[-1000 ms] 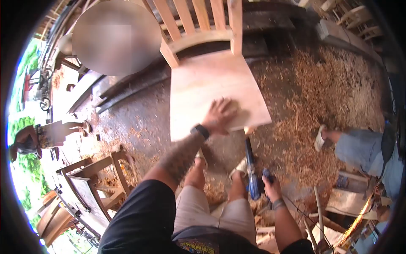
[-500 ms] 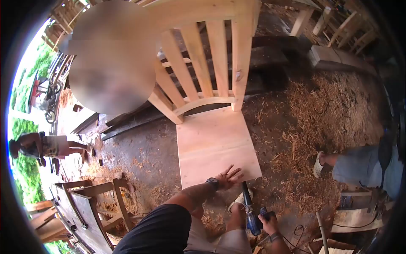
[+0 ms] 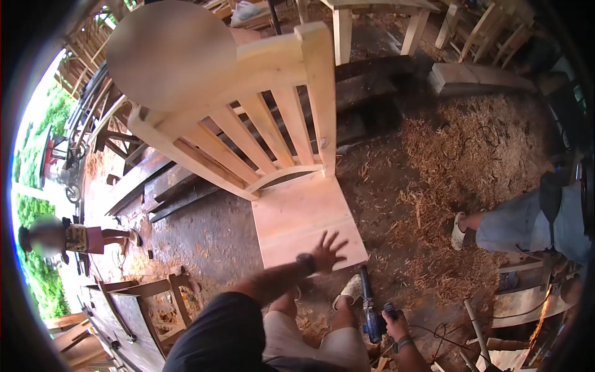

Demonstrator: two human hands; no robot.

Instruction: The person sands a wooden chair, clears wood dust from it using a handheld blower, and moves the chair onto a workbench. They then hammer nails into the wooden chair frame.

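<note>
A pale wooden chair (image 3: 304, 208) with a slatted backrest stands before me. My left hand (image 3: 326, 253), with a dark watch at the wrist, is spread open over the front edge of its seat. Whether the palm touches the wood I cannot tell. Down at my right side, my right hand (image 3: 395, 325) is closed around a blue power tool (image 3: 372, 319) with a long dark nose. The nose points toward the seat's front right corner, just short of it. Parts of the tool's grip are covered by my fingers.
Wood shavings (image 3: 458, 161) cover the floor to the right. A person (image 3: 527, 223) is at the right edge, near an orange streak like sparks (image 3: 542, 316). Another person (image 3: 80, 239) stands far left. Dark planks (image 3: 186, 192) lie behind the chair; an unfinished wooden frame (image 3: 136, 304) sits lower left.
The view has shifted, so more of the chair's backrest shows. My left hand has spread its fingers wider. The tool's nose no longer overlaps the seat edge in view.
</note>
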